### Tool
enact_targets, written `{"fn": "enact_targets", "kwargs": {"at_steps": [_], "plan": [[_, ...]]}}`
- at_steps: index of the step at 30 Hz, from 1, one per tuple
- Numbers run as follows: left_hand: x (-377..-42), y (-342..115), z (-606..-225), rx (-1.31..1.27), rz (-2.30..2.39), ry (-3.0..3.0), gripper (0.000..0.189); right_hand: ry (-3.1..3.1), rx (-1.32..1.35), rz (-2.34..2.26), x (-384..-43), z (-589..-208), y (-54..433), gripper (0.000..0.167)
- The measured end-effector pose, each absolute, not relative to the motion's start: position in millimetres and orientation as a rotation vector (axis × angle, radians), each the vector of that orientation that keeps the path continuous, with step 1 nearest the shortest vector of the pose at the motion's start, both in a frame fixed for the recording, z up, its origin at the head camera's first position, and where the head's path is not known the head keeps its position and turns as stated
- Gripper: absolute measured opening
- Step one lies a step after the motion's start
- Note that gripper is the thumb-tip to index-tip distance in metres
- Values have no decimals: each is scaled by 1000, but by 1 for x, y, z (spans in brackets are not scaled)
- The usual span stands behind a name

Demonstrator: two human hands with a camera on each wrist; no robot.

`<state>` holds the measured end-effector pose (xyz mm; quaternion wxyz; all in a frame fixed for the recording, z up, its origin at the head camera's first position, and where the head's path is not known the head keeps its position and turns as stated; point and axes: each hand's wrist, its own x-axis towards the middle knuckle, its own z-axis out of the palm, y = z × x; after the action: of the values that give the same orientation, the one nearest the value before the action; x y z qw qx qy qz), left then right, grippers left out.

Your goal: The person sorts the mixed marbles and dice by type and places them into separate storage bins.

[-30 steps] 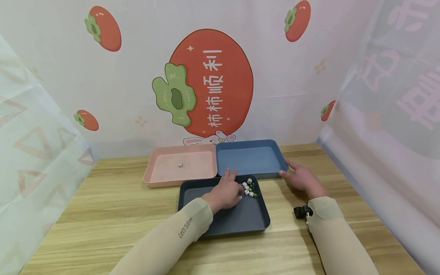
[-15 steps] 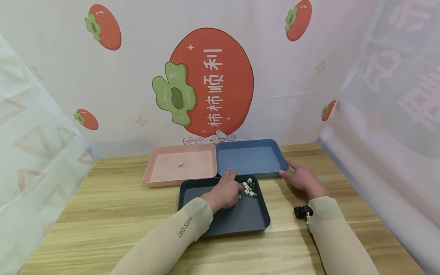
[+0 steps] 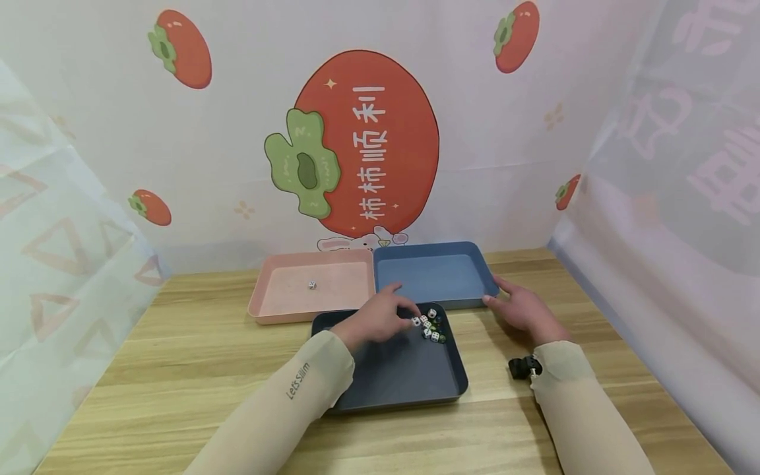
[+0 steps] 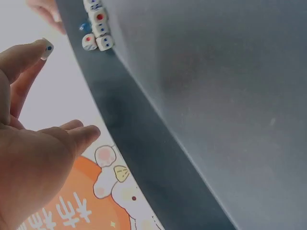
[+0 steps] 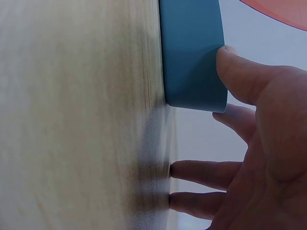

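Observation:
My left hand point(image 3: 377, 318) is over the dark grey tray point(image 3: 410, 382), pinching a white die point(image 4: 47, 49) between thumb and forefinger. In the left wrist view the other fingers stretch away from the pinch. A cluster of dice point(image 3: 427, 324), white ones with coloured pips and a few green or dark ones, lies in the tray's far right corner. My right hand point(image 3: 525, 309) holds the near right corner of the blue tray point(image 5: 194, 57). Its thumb lies on the rim and its forefinger on the side wall, while two other fingers reach down to the table.
A pink tray point(image 3: 285, 300) with a single white die point(image 3: 312, 285) stands behind, at the left of the blue tray. A small black device point(image 3: 522, 367) is at the right wrist. A printed cloth backdrop point(image 3: 214, 145) rises behind the wooden table point(image 3: 196, 369).
My left hand has shifted slightly left and lifted, its fingers now pinching a die that was beneath them near the cluster. The right hand and all three trays have stayed put.

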<state>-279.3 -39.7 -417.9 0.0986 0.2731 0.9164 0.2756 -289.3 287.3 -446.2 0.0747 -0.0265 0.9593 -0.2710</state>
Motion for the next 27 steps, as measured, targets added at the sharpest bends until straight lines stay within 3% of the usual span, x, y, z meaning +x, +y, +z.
{"fn": "enact_targets", "kwargs": {"at_steps": [13, 27], "plan": [[-300, -103, -398, 522, 1194, 2736, 20, 2874, -73, -810, -289, -445, 288, 79], [-321, -175, -400, -21, 1380, 2936, 33, 2882, -89, -802, -289, -444, 287, 78]]}}
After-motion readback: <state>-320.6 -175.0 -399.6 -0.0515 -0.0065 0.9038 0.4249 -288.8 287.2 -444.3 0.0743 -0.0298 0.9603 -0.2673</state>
